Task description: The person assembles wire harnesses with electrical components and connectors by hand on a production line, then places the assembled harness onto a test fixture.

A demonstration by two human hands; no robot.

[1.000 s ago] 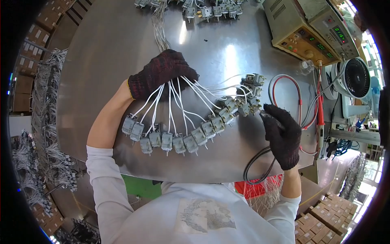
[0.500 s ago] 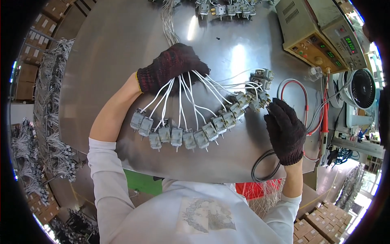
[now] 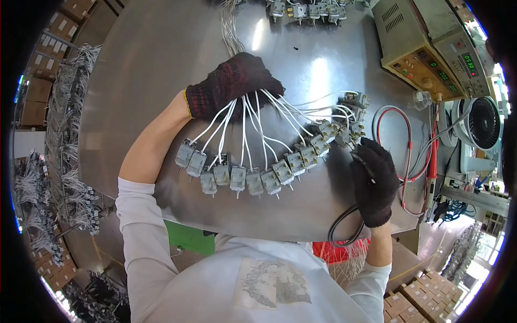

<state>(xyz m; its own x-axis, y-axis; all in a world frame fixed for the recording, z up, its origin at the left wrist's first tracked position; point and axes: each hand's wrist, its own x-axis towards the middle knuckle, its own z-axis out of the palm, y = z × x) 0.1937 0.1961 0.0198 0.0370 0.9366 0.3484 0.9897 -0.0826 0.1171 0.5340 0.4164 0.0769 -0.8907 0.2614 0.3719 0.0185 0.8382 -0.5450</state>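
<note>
My left hand [image 3: 237, 81], in a dark knitted glove, is closed round a bundle of white wires [image 3: 245, 126]. The wires fan out below it to an arc of small grey box-shaped parts [image 3: 237, 178] with metal pins, lying on the metal table. At the arc's right end more of these parts [image 3: 353, 116] are bunched together. Right beside them, my gloved right hand [image 3: 374, 180] has its fingers bent round what looks like a test probe [image 3: 355, 154], mostly hidden. A black cable [image 3: 339, 218] runs from a loop up to this hand.
A beige test instrument [image 3: 425, 59] with green displays stands at the back right. Red and grey leads [image 3: 408, 129] curve near a small fan [image 3: 482, 124]. Similar grey parts [image 3: 309, 12] lie along the far side. Hanging wire bundles [image 3: 70, 118] flank the table's left.
My right hand has turned and shifted slightly down, staying beside the bunched parts. The left hand keeps its hold on the wires. The whole view has shifted slightly.
</note>
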